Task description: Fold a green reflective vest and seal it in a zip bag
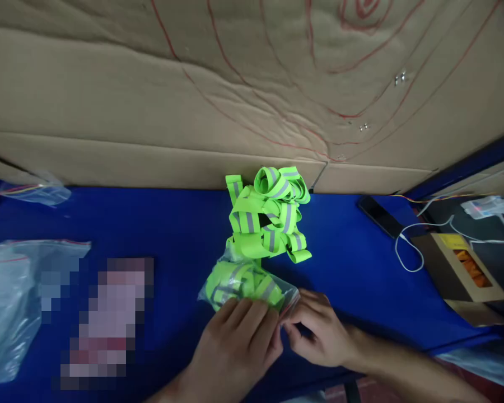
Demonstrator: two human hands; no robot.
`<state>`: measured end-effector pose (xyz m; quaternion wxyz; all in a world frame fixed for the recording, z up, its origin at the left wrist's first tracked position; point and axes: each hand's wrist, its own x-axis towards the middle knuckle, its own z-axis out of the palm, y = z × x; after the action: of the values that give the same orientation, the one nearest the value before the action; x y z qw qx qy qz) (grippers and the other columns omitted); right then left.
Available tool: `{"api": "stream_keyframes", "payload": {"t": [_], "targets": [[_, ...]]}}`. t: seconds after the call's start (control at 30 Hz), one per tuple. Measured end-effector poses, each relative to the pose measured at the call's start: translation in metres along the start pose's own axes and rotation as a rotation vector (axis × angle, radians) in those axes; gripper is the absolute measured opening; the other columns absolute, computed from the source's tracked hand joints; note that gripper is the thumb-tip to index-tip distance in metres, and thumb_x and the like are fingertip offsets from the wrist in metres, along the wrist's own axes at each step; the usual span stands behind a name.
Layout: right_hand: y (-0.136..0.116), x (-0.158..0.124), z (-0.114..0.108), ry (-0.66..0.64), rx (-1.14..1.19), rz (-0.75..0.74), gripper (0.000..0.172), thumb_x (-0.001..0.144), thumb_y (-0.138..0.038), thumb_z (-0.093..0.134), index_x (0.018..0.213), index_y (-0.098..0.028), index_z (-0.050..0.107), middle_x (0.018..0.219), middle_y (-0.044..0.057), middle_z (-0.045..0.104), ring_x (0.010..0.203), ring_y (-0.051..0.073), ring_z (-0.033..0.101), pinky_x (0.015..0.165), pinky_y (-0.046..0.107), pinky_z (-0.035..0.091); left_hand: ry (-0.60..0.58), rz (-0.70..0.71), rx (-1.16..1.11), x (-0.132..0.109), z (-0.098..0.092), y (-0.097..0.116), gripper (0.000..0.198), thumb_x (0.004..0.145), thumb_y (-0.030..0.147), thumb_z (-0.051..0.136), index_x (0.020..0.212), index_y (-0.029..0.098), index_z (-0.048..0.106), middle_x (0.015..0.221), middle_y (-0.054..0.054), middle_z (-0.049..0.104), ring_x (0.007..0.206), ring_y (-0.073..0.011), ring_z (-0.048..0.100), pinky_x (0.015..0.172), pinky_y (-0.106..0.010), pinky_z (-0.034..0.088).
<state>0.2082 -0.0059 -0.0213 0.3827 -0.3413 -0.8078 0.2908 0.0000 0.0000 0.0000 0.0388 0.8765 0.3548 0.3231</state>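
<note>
While the right hand (319, 334) pinches the bag (231, 282) at its mouth corner and the left hand (235, 342) lies flat on it with fingers extended, it seems best to press the air toward that opening. Loose bands (269, 215) are piled just behind on the table (143, 224).

Left grip (235, 341), right grip (319, 336) and forearms are bare.

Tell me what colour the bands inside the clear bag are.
The bands in the bag are neon yellow-green with grey reflective stripes, clearest in the head view.
</note>
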Motion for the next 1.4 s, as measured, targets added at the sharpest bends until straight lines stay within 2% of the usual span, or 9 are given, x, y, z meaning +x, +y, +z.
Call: {"api": "stream_keyframes", "payload": {"t": [0.33, 0.53, 0.7, 0.87, 1.03, 1.13, 1.23, 1.3, 1.4], "targets": [[-0.007, -0.001, 0.005, -0.001, 0.108, 0.258, 0.015, 0.084, -0.008, 0.056, 0.084, -0.022, 0.05, 0.077, -0.002, 0.059, 0.069, 0.011, 0.053, 0.066, 0.024, 0.04, 0.039, -0.122, -0.141, 0.002, 0.008, -0.003, 0.017, 0.083, 0.004, 0.056, 0.079, 0.021, 0.052, 0.073, 0.0, 0.054, 0.067, -0.0168, 0.052, 0.064, -0.032, 0.044], [-0.001, -0.002, -0.001, 0.037, 0.119, 0.421, 0.019, 0.084, -0.008, 0.054, 0.074, -0.021, 0.043, 0.064, -0.006, 0.045, 0.058, 0.008, 0.043, 0.056, 0.021, 0.032, 0.123, -0.301, -0.319, 0.014, -0.018, -0.018, 0.017, 0.088, 0.004, 0.054, 0.084, 0.02, 0.055, 0.076, 0.001, 0.054, 0.068, -0.0106, 0.054, 0.062, -0.023, 0.045], [0.003, 0.002, -0.01, 0.083, 0.038, 0.445, 0.018, 0.087, -0.012, 0.054, 0.074, -0.021, 0.047, 0.063, -0.006, 0.047, 0.055, 0.008, 0.044, 0.054, 0.02, 0.032, 0.132, -0.275, -0.546, 0.013, -0.024, -0.018, 0.014, 0.09, 0.006, 0.054, 0.087, 0.019, 0.057, 0.076, 0.001, 0.054, 0.068, -0.0094, 0.054, 0.059, -0.02, 0.045], [0.012, 0.008, -0.024, 0.124, -0.072, 0.493, 0.018, 0.092, -0.018, 0.056, 0.075, -0.02, 0.052, 0.062, -0.006, 0.049, 0.055, 0.007, 0.045, 0.055, 0.02, 0.034, -0.006, 0.072, -0.208, 0.003, -0.006, -0.014, 0.021, 0.095, 0.025, 0.061, 0.115, 0.019, 0.066, 0.101, -0.005, 0.072, 0.092, -0.0183, 0.065, 0.088, -0.034, 0.051], [0.018, 0.009, -0.031, 0.058, -0.179, 0.51, 0.024, 0.096, -0.024, 0.058, 0.074, -0.019, 0.05, 0.063, -0.006, 0.048, 0.056, 0.007, 0.044, 0.057, 0.021, 0.033, -0.273, 0.117, 0.139, 0.004, 0.007, -0.028, 0.077, 0.088, 0.066, 0.068, 0.153, 0.033, 0.046, 0.158, -0.009, 0.051, 0.145, -0.032, 0.045, 0.122, -0.054, 0.023], [0.018, 0.008, -0.034, -0.016, -0.139, 0.502, 0.038, 0.099, -0.031, 0.062, 0.067, -0.019, 0.044, 0.058, -0.007, 0.041, 0.053, 0.006, 0.038, 0.053, 0.022, 0.028, -0.276, 0.074, 0.202, 0.006, 0.008, -0.036, 0.077, 0.089, 0.048, 0.072, 0.157, 0.029, 0.041, 0.157, -0.013, 0.05, 0.146, -0.0325, 0.044, 0.124, -0.058, 0.019], [0.015, 0.008, -0.035, -0.07, 0.022, 0.473, 0.027, 0.099, -0.033, 0.064, 0.077, -0.019, 0.057, 0.065, -0.005, 0.052, 0.057, 0.007, 0.046, 0.054, 0.02, 0.035, -0.214, 0.067, 0.211, 0.007, 0.006, -0.037, 0.071, 0.089, 0.034, 0.072, 0.153, 0.022, 0.045, 0.143, -0.015, 0.061, 0.134, -0.0335, 0.054, 0.118, -0.055, 0.028], [0.014, 0.008, -0.035, -0.06, 0.046, 0.444, 0.012, 0.098, -0.031, 0.066, 0.093, -0.02, 0.066, 0.074, -0.003, 0.061, 0.062, 0.009, 0.055, 0.059, 0.02, 0.042, -0.164, 0.068, 0.189, 0.006, 0.005, -0.037, 0.065, 0.09, 0.035, 0.071, 0.15, 0.02, 0.049, 0.13, -0.014, 0.067, 0.124, -0.0329, 0.059, 0.112, -0.054, 0.033], [0.014, 0.007, -0.035, -0.016, -0.024, 0.448, 0.016, 0.097, -0.031, 0.068, 0.11, -0.022, 0.068, 0.083, -0.001, 0.065, 0.066, 0.01, 0.06, 0.062, 0.02, 0.046, -0.096, 0.052, 0.154, 0.006, 0.006, -0.037, 0.062, 0.092, 0.043, 0.071, 0.146, 0.019, 0.053, 0.122, -0.014, 0.068, 0.116, -0.0322, 0.061, 0.107, -0.052, 0.037]]}}
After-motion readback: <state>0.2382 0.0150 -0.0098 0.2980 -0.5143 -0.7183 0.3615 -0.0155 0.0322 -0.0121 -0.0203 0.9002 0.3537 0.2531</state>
